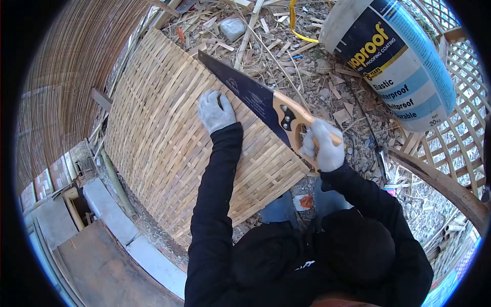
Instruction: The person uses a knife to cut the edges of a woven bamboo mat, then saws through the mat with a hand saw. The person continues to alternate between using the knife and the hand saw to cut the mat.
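A hand saw [248,93] with a dark blade and a light wooden handle lies along the right edge of a woven bamboo mat [158,133]. My right hand [326,144], in a grey-white glove, is wrapped round the saw's handle. My left hand [216,111], gloved too, rests on the mat close to the blade, thumb apart from the fingers, with nothing held. The blade's tip points away from me, to the upper left. Whether the teeth bite into the mat cannot be made out.
A large bucket of waterproofing coating [399,66] stands at the upper right, beside a bamboo lattice [455,148]. Wood scraps and a grey stone [232,29] lie on the ground beyond the saw. A slatted bamboo screen [66,82] curves at the left, above grey blocks [110,210].
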`<state>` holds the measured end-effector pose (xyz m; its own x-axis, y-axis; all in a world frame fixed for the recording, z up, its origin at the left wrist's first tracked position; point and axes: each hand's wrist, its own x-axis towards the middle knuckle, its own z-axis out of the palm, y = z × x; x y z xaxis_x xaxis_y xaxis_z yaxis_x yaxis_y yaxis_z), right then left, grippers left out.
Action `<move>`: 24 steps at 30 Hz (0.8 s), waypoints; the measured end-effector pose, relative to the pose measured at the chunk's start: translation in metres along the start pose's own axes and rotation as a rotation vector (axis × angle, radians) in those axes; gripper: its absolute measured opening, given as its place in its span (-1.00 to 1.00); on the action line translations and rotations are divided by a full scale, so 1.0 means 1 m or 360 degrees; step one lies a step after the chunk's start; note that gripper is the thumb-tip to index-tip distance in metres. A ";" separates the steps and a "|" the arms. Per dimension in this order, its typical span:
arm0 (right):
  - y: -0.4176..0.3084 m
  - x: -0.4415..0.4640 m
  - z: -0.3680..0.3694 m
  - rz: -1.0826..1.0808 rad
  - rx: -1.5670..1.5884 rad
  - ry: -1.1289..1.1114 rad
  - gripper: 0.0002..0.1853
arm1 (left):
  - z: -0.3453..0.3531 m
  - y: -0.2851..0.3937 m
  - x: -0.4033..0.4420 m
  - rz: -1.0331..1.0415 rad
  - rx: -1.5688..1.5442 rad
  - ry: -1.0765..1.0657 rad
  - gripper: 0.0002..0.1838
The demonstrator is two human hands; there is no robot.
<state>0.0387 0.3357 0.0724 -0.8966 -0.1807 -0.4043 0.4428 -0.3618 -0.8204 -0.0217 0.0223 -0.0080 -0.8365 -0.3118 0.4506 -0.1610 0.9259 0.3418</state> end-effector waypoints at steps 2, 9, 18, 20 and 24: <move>-0.004 0.007 -0.004 0.0030 0.0050 -0.0005 -0.61 | 0.000 0.002 0.000 -0.0001 0.0001 -0.0002 -0.85; -0.022 -0.009 -0.014 0.0045 -0.0059 -0.0044 -0.60 | 0.001 0.005 0.002 0.0001 -0.0034 0.0030 -0.87; -0.019 -0.008 -0.003 0.0000 -0.0205 -0.0017 -0.62 | -0.001 0.005 0.001 -0.0012 0.0052 -0.0031 -0.87; -0.006 0.025 0.023 0.0009 0.0056 -0.0038 -0.66 | 0.001 0.004 -0.001 -0.0032 0.0041 -0.0021 -0.87; -0.007 0.058 0.045 0.0049 0.0094 -0.0092 -0.67 | -0.002 0.008 0.000 -0.0069 0.0028 -0.0031 -0.86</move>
<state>-0.0163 0.2862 0.0725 -0.8818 -0.2444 -0.4034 0.4709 -0.4081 -0.7821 -0.0224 0.0290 -0.0038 -0.8386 -0.3475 0.4195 -0.2063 0.9153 0.3459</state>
